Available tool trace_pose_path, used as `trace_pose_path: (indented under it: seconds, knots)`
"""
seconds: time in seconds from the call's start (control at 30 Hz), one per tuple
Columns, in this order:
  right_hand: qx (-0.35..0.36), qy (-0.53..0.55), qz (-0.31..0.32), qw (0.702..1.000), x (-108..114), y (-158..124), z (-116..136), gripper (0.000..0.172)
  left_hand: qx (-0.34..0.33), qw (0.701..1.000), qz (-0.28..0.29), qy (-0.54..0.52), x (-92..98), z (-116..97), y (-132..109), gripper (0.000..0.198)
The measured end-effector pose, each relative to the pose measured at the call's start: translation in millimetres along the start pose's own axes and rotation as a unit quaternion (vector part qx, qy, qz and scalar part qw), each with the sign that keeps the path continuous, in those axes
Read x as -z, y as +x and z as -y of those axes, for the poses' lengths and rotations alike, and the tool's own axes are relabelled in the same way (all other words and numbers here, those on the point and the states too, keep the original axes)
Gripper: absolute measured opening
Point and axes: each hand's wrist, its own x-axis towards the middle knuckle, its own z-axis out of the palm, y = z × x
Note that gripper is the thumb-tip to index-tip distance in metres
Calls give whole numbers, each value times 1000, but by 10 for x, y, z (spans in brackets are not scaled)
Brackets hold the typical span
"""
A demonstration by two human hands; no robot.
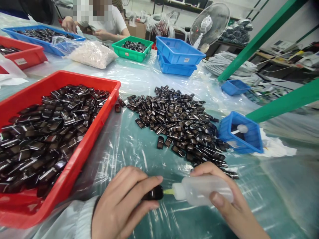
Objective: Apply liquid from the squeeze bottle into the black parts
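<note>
At 6 o'clock from the middle of the view: one black part (156,193), held above the sheeted table (134,156).

Left hand (124,202), at 7 o'clock: fingers and thumb pinching the part from its two sides.

Right hand (230,202), between 4 and 5 o'clock: curled round a bottle (203,191), thumb pressed to its near side. Bottle: translucent, lying level, white cap and yellow tip (169,192) turned to 9 o'clock; tip at the end of the part, exact contact too small to tell.

Centre, reaching toward 4 o'clock: loose pile (179,127) of similar dark parts, just beyond the right hand.

9 o'clock: red tray (101,127), heaped with more of the same.

3 o'clock: blue bin (250,146), a white-headed item inside; white tissue (276,146) just beside.

1 o'clock: two blue crates (179,61), stacked; a fan (206,25) behind.

11 o'clock: green tray (121,52), filled with dark pieces; beyond it, a co-worker (118,25) in a white top.

10 o'clock: clear bag (92,54) of pale contents.
</note>
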Motion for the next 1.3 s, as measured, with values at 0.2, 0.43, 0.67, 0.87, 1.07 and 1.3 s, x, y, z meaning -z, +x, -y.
trace_pose_path:
  seconds: [0.2,0.43,0.67,0.87,1.07,1.3]
  knots:
    - [27,38,-32,998,88,99,-117,37,95,994,-32,45,11,6,-11,26]
    - [38,20,26,999,-43,225,-278,37,261,963,-55,-45,6,9,36,23]
    - [129,-77,-37,988,-256,388,-431,28,316,942,-8,-110,9,-82,28,28]
    - [290,-245,-212,900,-247,307,-424,26,285,952,-8,-111,-7,-19,18,25]
    - [357,-433,-63,825,-449,265,-390,18,164,984,-31,-56,-63,17,-15,23]
    - [286,-333,-46,897,-485,296,-350,21,77,996,-7,-32,-33,18,-24,24]
